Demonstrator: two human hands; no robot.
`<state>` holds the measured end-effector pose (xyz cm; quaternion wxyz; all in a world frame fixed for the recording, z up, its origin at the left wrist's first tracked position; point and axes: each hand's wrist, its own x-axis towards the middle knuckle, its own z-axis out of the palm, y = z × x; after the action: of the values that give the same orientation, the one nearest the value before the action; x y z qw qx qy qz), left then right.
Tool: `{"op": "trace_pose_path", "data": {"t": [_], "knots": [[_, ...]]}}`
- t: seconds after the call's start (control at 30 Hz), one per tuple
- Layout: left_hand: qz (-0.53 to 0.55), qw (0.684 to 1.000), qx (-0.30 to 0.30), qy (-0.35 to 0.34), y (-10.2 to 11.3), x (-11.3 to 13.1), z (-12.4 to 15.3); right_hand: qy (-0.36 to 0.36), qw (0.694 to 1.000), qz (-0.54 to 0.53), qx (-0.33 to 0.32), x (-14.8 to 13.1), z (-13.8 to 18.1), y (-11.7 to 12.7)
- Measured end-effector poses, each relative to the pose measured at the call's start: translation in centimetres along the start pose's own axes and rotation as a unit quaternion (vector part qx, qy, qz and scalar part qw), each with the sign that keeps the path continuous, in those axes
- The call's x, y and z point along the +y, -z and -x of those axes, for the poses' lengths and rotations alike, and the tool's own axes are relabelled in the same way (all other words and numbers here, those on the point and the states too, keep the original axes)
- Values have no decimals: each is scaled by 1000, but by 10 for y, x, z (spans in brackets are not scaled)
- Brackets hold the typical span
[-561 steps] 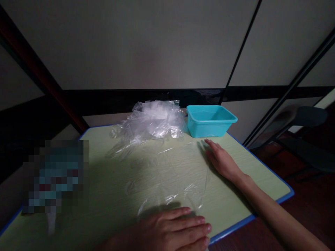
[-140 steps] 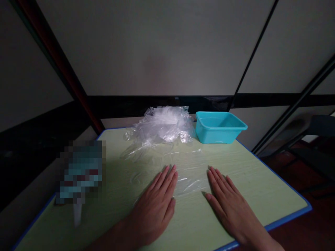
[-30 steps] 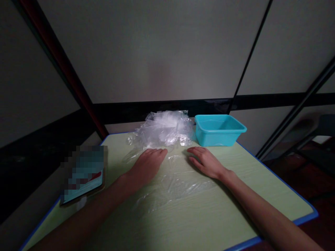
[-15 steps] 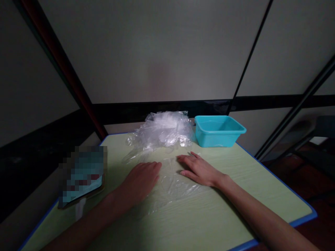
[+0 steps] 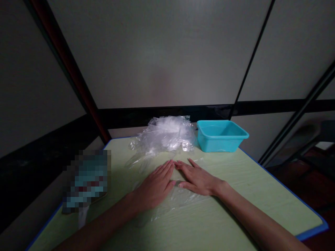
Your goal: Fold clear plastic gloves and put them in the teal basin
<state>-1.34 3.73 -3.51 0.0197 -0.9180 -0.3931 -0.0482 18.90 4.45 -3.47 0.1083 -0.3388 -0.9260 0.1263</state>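
A clear plastic sheet (image 5: 180, 200) lies flat on the pale green table (image 5: 246, 188) in front of me. My left hand (image 5: 155, 184) rests palm down on it, fingers stretched out together. My right hand (image 5: 197, 177) lies flat beside it, fingers spread, and the fingertips of both hands almost meet near the middle of the sheet. Neither hand holds anything. Behind the hands sits a crumpled heap of clear plastic bags (image 5: 164, 136).
A turquoise plastic tub (image 5: 221, 136) stands at the far right of the table, next to the heap. A pixelated flat object (image 5: 86, 181) lies at the left edge. The table has a blue rim. A dark chair (image 5: 314, 139) stands to the right.
Both hands have drawn back toward me from near the heap and come together in the middle of the sheet, still lying flat on it.
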Motion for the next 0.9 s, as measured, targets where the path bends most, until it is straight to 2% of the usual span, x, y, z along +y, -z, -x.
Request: {"op": "trace_pose_path", "data": {"t": [0.27, 0.47, 0.9], "knots": [[6, 1000, 12, 19, -5, 0, 1, -4, 999, 35, 2, -2, 0, -1], [6, 1000, 9, 24, -11, 1, -2, -16, 999, 44, -25, -1, 0, -3], [2, 1000, 8, 25, -15, 0, -1, -53, 997, 50, -10, 10, 8, -2]]}}
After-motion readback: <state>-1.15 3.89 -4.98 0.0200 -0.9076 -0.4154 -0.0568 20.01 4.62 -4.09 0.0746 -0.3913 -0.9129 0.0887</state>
